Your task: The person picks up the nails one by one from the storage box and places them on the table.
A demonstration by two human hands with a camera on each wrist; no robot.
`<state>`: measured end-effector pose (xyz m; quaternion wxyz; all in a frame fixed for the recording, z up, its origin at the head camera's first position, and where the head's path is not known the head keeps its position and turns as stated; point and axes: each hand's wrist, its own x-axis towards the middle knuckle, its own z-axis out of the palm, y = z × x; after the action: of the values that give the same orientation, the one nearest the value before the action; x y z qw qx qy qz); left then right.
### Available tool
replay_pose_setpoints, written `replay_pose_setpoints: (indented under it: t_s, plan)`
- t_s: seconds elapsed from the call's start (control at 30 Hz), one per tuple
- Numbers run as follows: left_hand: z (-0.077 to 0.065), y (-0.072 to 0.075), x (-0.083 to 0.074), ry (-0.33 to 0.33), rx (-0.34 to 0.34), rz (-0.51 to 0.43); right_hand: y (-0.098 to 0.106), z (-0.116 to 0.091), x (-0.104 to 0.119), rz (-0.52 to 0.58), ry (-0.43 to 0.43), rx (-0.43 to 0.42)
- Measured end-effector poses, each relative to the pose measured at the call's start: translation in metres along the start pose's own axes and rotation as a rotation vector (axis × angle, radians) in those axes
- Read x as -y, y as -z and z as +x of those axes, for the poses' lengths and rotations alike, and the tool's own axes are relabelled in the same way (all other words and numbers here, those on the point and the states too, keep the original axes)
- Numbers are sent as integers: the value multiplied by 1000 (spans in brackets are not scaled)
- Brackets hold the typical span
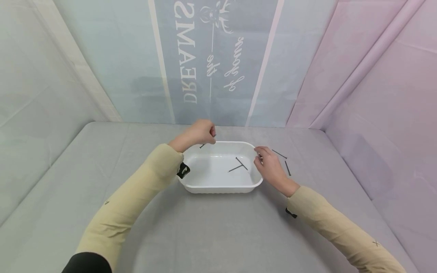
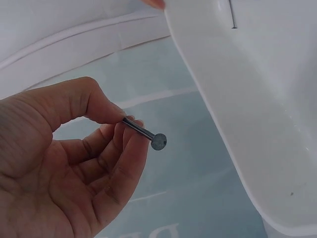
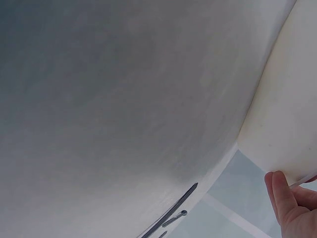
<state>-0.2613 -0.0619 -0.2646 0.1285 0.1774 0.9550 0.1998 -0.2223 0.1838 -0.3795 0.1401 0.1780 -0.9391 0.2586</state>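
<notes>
Between thumb and fingertips my left hand (image 1: 201, 132) pinches a steel nail (image 2: 141, 130), its flat round head pointing away from the palm in the left wrist view. That hand is above the back left rim of a white rectangular dish (image 1: 218, 187). My right hand (image 1: 269, 165) grips the dish's right rim, thumb and fingers on either side of it; the right wrist view shows these fingers (image 3: 281, 191) at the edge. Inside the dish lie two nails, one nail (image 1: 241, 163) meeting the other nail (image 1: 235, 168) in a T shape.
Right of the dish, a nail (image 1: 279, 154) and another nail (image 1: 288, 168) lie on the grey cloth-covered table (image 1: 218, 231). Behind it hangs a pale blue printed cloth (image 1: 211, 60). Pale cloth walls (image 1: 385, 113) stand at both sides.
</notes>
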Motion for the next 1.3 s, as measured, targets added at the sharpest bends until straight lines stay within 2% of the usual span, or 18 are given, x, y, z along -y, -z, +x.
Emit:
replay_pose_setpoints:
  t_s: [0.37, 0.83, 1.3]
  plan:
    - [-9, 11, 16, 3, -82, -79, -1, 0, -1, -2, -3, 3]
    - [-27, 24, 30, 49, -102, -218, 0, 1, 0, 10, 2, 4]
    - [-44, 27, 56, 90, -158, -306, 1, 2, 2, 6, -1, 18]
